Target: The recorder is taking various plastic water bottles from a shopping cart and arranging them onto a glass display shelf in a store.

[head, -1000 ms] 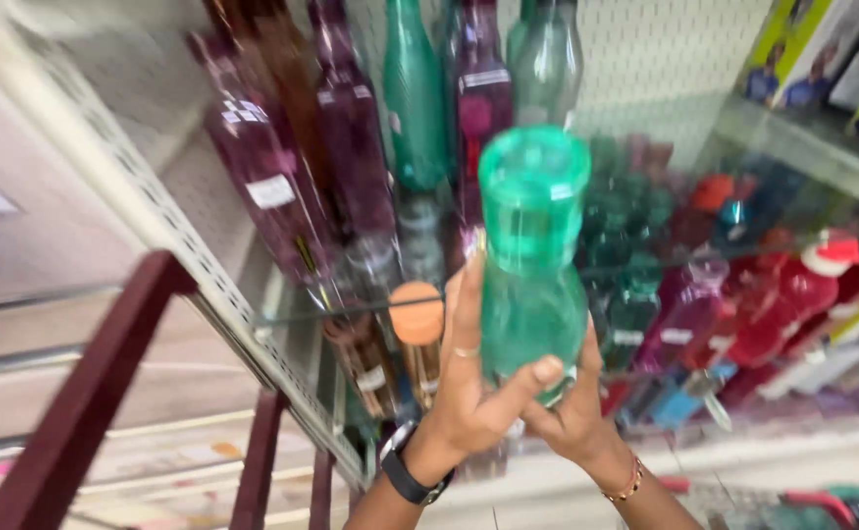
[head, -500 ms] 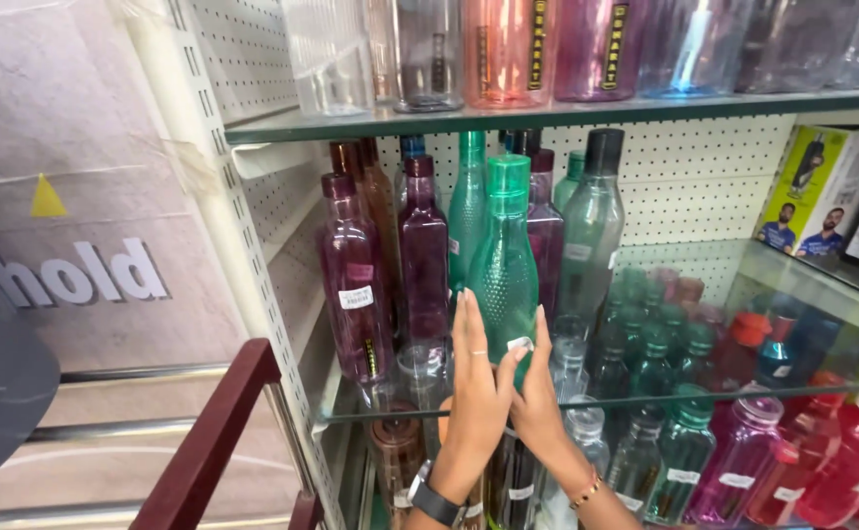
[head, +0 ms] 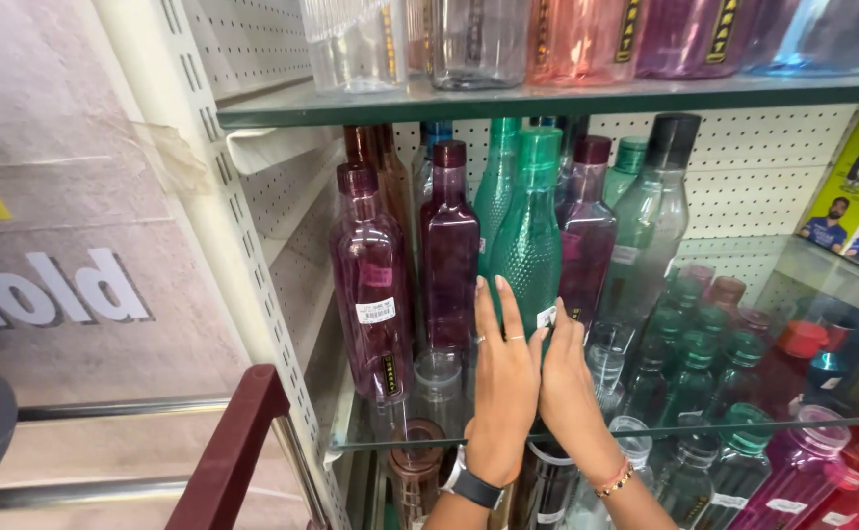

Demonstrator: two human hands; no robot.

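Note:
A green textured plastic bottle (head: 527,236) with a green cap stands upright on a glass shelf (head: 375,439) among other tall bottles. My left hand (head: 501,393), with a dark watch on the wrist, presses flat against its lower left side. My right hand (head: 569,383), with a beaded bracelet on the wrist, cups its lower right side. The bottle's base is hidden behind both hands. A dark purple bottle (head: 449,255) stands just left of it, and a purple one (head: 586,245) is just right.
A pink-purple bottle with a price sticker (head: 372,285) and a smoky clear bottle with a black cap (head: 650,216) flank the group. The upper shelf (head: 547,98) holds clear and pink containers. Several small bottles (head: 733,461) fill the shelf below. A maroon rail (head: 233,451) stands at lower left.
The green bottle was held up close to the camera; both hands have carried it forward and set it upright among the bottles on the glass shelf.

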